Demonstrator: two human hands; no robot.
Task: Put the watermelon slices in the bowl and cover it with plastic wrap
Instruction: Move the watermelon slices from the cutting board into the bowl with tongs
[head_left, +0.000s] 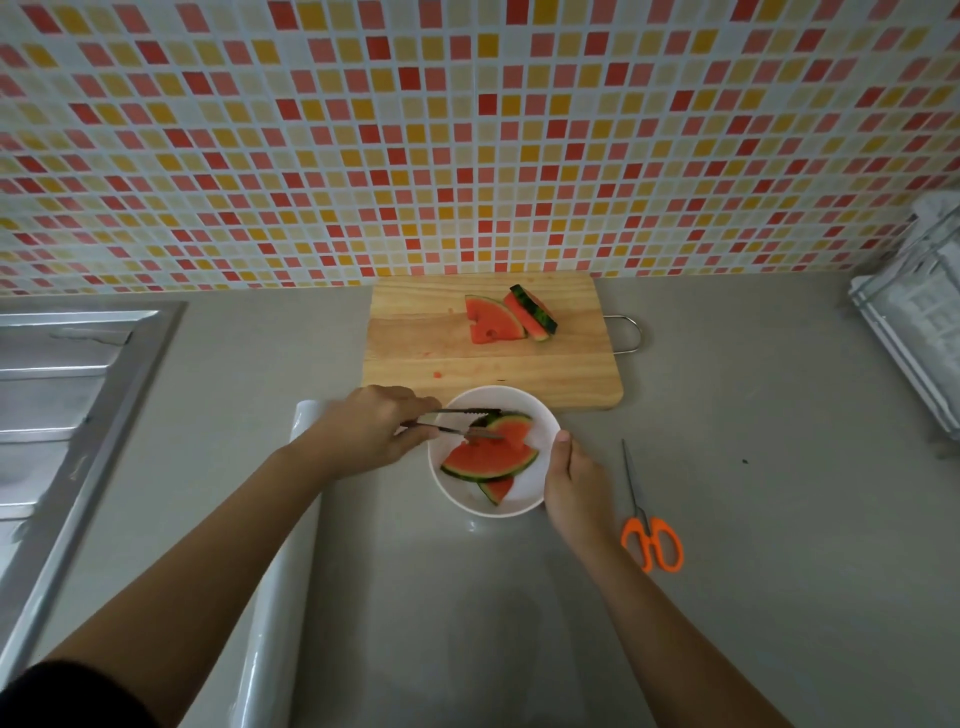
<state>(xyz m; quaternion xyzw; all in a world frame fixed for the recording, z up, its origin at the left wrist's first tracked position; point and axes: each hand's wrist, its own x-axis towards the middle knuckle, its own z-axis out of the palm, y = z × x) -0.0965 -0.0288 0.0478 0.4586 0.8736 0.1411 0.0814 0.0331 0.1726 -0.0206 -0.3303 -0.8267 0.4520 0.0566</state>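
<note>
Setting watermelon slices into the bowl with tongs. At the left, the plastic wrap roll (280, 597) lies on the bench, its long axis running near to far, partly under the left forearm. The left hand (374, 431) is curled round the handle end of the tongs (457, 421), which point right over the bowl (452, 499). Their two arms stand apart above the far slice (511, 428), and whether they pinch it cannot be told.

The large slice (488, 460) lies flat, long axis left to right, rind toward the near side. A small slice (497, 488) is tucked under it. Two slices (491, 322) remain on the cutting board (415, 374), beyond the bowl.

The right hand (571, 483) grips the bowl's right rim, thumb on top. Scissors (649, 525) lie to the right, blades pointing far.

Good practice is to lower each slice flat before opening the tongs, keep the bowl steadied, and stack the slices below the rim so that the wrap can seal.
</note>
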